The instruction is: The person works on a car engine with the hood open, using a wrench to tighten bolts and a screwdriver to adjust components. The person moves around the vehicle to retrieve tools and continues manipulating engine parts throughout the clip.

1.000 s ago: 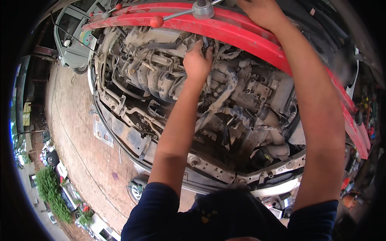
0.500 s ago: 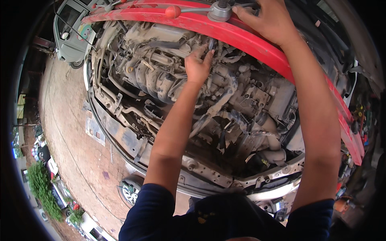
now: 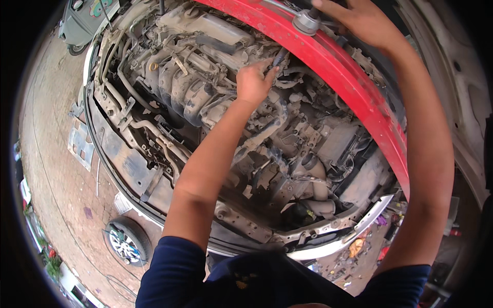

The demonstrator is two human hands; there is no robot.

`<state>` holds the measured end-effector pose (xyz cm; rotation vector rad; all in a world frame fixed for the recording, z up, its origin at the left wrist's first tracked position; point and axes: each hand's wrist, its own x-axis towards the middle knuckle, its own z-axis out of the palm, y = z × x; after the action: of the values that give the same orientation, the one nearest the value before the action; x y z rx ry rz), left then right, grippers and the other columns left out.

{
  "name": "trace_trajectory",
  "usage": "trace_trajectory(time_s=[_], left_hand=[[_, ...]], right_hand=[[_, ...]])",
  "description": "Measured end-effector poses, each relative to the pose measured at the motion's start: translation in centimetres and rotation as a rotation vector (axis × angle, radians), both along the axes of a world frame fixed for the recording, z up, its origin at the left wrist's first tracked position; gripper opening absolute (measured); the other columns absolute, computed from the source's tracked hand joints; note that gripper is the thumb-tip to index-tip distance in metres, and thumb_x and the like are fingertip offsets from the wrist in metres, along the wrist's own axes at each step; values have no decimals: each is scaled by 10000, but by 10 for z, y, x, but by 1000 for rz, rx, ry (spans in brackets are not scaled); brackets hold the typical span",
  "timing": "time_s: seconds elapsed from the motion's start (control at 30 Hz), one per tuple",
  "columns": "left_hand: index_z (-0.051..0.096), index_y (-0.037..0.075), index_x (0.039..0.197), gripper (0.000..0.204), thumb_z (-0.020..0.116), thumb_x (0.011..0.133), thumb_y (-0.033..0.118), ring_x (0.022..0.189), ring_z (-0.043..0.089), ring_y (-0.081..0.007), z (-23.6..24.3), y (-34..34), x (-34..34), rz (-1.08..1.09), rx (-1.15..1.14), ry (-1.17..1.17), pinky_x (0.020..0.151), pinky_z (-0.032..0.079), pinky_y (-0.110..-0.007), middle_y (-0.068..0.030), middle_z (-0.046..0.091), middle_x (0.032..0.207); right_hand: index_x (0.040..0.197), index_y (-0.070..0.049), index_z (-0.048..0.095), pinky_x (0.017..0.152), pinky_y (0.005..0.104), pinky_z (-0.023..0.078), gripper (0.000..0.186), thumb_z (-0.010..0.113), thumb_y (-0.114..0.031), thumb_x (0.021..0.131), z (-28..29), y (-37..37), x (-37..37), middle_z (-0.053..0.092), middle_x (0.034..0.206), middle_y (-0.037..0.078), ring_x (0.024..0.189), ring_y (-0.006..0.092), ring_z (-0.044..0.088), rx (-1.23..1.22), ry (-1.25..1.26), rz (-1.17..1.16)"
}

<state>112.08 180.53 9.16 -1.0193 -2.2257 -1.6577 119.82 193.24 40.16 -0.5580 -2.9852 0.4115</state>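
Observation:
A red support beam [image 3: 334, 77] spans the open engine bay from upper left to lower right. On it sits a round metal nut fitting [image 3: 306, 22] with a bar handle [image 3: 280, 5] and a dark rod rising through it. My right hand [image 3: 367, 21] is at this fitting, its fingers curled round the handle's near side and its thumb by the rod top; part of it is cut off by the frame. Down in the bay, my left hand [image 3: 253, 82] grips a dark rod-like piece [image 3: 279, 57] just below the beam. Its lower end is hidden.
Around my left hand lies a dusty engine [image 3: 190, 92] with hoses and brackets. The front body panel [image 3: 128, 159] curves along the near side. A wheel [image 3: 127, 242] lies on the paved ground at left, and a grey vehicle [image 3: 87, 23] stands beyond. Scattered debris [image 3: 344, 256] lies lower right.
The view has shifted, with the engine bay now further left and the wheel showing more fully. My left hand stays on the dark rod-like piece; my right stays at the fitting, whose handle has turned.

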Motion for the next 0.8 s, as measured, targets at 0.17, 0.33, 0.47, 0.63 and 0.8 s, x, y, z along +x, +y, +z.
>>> trace_trajectory(time_s=[0.17,0.33,0.47,0.63,0.8], left_hand=[[762,59,1088,352,781,868,333,828,706,-395,18,0,3,-46,-158,-106,743,562,-426,-222,724,905],[766,73,1077,318,786,865,309,821,695,-407,9,-4,-3,-48,-63,-39,736,563,-431,-214,720,882],[767,77,1074,305,789,864,296,804,693,-405,7,-2,-3,-61,-42,-46,722,560,-434,-215,717,875],[770,73,1075,307,773,870,302,826,702,-400,9,-3,-3,-70,-49,-53,748,567,-448,-217,727,912],[770,64,1074,314,765,873,305,845,705,-402,13,-7,-2,-63,-86,-117,781,570,-455,-218,733,934]], right_hand=[[1475,-46,492,1120,375,418,629,696,-125,885,-9,49,3,552,1446,99,1273,204,548,-294,-187,350],[1477,-41,494,1109,377,427,642,712,-112,878,-20,52,-4,580,1404,97,1246,192,566,-298,-105,484],[1356,-19,585,1028,334,474,538,734,-256,898,-26,45,-5,648,1238,96,1143,173,613,-241,-57,510],[1167,13,657,753,343,527,466,689,-383,924,3,9,-8,692,924,108,848,163,657,91,-283,-5],[733,10,674,711,292,477,670,616,-630,924,4,36,-8,590,662,59,724,149,623,145,-197,93]])
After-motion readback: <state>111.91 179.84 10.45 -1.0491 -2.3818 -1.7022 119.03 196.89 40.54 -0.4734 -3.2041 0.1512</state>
